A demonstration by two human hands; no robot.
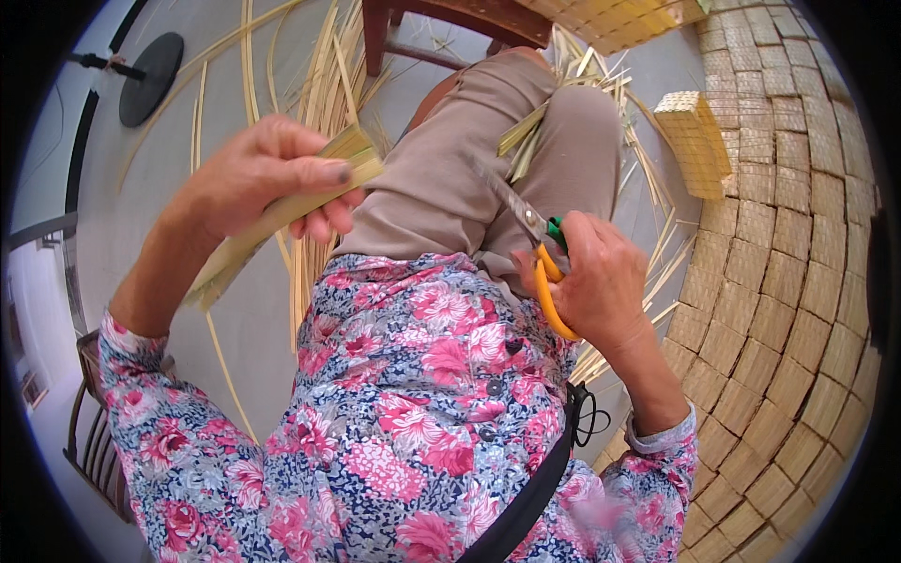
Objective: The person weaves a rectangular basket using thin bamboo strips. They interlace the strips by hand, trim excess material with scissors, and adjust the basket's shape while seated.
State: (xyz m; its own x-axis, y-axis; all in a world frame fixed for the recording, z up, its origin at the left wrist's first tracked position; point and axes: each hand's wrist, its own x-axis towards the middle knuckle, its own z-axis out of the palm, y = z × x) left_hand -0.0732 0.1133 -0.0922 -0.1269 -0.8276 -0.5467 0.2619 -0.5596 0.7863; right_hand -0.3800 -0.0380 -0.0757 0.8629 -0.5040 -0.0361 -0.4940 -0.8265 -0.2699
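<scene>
This looks like a small basket-weaving workshop. Left of the wooden stool (pixel 460 13), long pale plant-fibre strips (pixel 328 75) litter the grey floor (pixel 662 70). Right of the stool, a box-shaped woven piece (pixel 693 145) stands beside closely packed rows of woven blocks (pixel 741 361). Nearer the wearer than the stool are scissors (pixel 530 218).

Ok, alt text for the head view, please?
The person's left hand holds flat yellowish strips; the right hand holds orange-and-green-handled scissors over tan trousers. Loose thin lengths lie beyond; straw-coloured blocks fill the right side.
</scene>
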